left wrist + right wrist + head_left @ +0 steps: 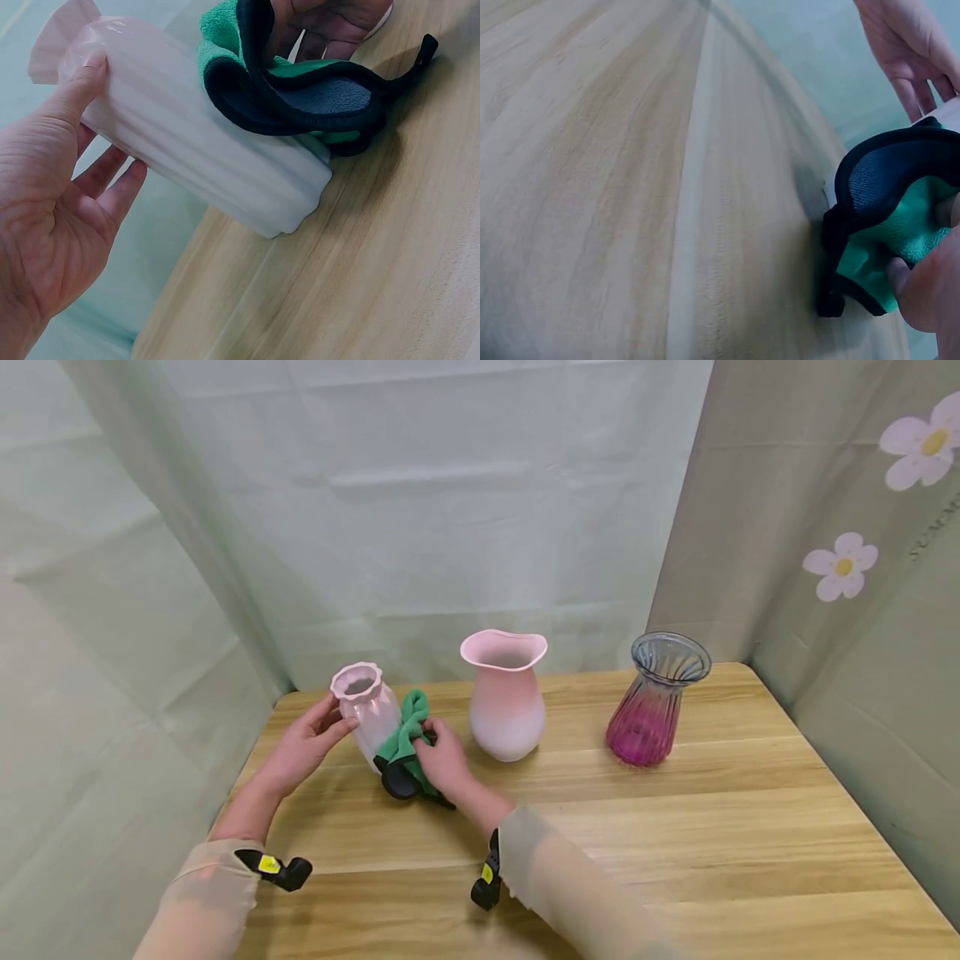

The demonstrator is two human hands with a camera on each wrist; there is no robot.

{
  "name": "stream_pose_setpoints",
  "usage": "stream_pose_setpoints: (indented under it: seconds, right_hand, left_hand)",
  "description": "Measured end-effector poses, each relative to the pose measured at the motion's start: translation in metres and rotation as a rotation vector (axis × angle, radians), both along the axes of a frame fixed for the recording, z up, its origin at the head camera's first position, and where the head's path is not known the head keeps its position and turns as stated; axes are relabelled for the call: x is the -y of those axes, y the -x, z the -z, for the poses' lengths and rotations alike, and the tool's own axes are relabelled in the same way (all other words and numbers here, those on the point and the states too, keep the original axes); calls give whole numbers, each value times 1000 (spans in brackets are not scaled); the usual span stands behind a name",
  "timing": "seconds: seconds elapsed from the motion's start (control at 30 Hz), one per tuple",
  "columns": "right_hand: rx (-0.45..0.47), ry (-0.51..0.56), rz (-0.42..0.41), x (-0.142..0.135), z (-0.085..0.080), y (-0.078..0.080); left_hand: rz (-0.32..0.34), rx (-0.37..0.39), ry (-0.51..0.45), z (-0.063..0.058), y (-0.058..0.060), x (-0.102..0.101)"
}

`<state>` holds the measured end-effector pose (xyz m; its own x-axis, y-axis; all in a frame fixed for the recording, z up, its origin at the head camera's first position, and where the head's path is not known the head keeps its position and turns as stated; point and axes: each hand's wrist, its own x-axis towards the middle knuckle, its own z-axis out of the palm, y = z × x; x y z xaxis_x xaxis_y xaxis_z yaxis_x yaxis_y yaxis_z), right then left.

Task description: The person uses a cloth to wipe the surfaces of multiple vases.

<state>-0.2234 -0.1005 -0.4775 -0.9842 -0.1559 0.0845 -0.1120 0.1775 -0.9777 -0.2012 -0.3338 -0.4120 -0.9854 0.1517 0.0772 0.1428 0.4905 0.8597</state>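
Note:
A pale pink ribbed vase [375, 718] with a scalloped rim leans tilted at the left of the table. My left hand [303, 747] grips it near the neck, the thumb on the near side and fingers behind, as the left wrist view [52, 187] shows. Against the vase's right side lies a green cloth [408, 727] with black edging and a dark grey reverse [330, 97]. My right hand [442, 760] pinches the bunched cloth; in the right wrist view the fingers sink into its green folds [922, 217]. The vase's lower end is partly hidden by the cloth.
A pink-to-white vase [508, 710] with a wavy rim stands upright just right of my right hand. Farther right is a ribbed glass vase [648, 718], blue-grey above and magenta below. The wooden table [712, 835] meets pale curtains [450, 510] behind.

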Motion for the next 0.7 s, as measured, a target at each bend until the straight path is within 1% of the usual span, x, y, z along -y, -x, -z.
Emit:
stream_pose_setpoints:
  seconds: [0.13,0.27,0.43,0.57,0.7]
  right_hand:
    - [-1,22,-5,1,-1,2]
    - [4,20,-14,0,-12,2]
    - [-14,27,-23,-1,-39,1]
    - [-66,21,-33,-1,-64,1]
    - [-135,-10,-54,0,-84,2]
  left_hand:
    - [-1,-7,-2,1,0,0]
    - [1,7,-10,1,0,0]
    - [8,8,-14,0,0,0]
    - [20,-4,-4,1,0,1]
    - [52,-22,-49,3,0,3]
